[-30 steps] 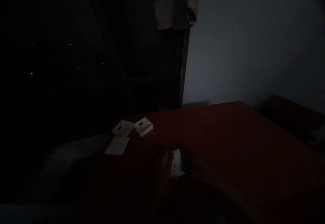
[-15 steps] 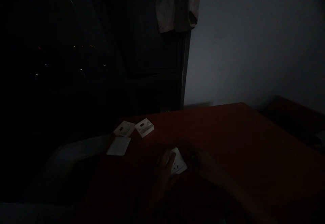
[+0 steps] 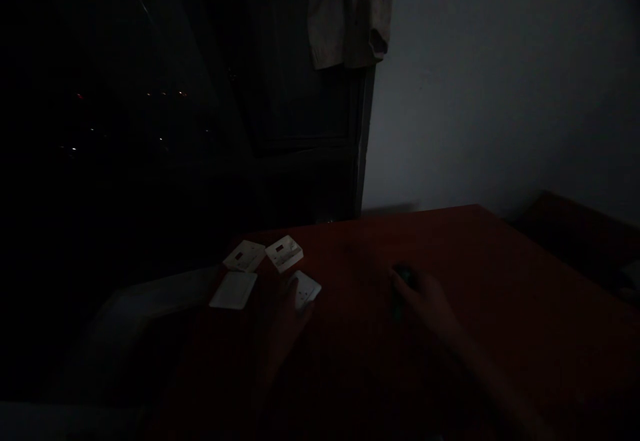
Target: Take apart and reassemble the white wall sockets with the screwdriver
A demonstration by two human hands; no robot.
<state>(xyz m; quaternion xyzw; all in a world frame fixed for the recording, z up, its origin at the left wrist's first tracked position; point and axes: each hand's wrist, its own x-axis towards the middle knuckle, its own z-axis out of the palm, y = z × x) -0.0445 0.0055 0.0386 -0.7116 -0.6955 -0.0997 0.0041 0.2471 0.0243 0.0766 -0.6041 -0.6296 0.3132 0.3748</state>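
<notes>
L grip (image 3: 285, 317) is closed on the socket (image 3: 307, 289), approx. thumb along its near edge, fingers at its left side. Holes are face up; can't tell in this dim light if the underside is touching the surface (image 3: 450, 254) or just off it.

Landmark = R box (image 3: 285, 257), the open one nearest the socket. The socket is just beside it, on my side & a bit to the right. L box (image 3: 245, 255), also open side up, is immediately left of R box; the plate (image 3: 233, 290) lies flat to its left, nearer me, w/ its far edge by L box.

R grip (image 3: 427, 297) is well right of R box & nearer me, closed around a dark green thing (image 3: 398, 309); too dim to ID, poss. a tool handle.

Change in the last ½ sec: the socket went left & away from me, toward R box, w/ L grip, while R grip moved farther from it. So the socket is now grouped w/ the other white pcs., held by L grip only, & the green thing is apart from it.
</notes>
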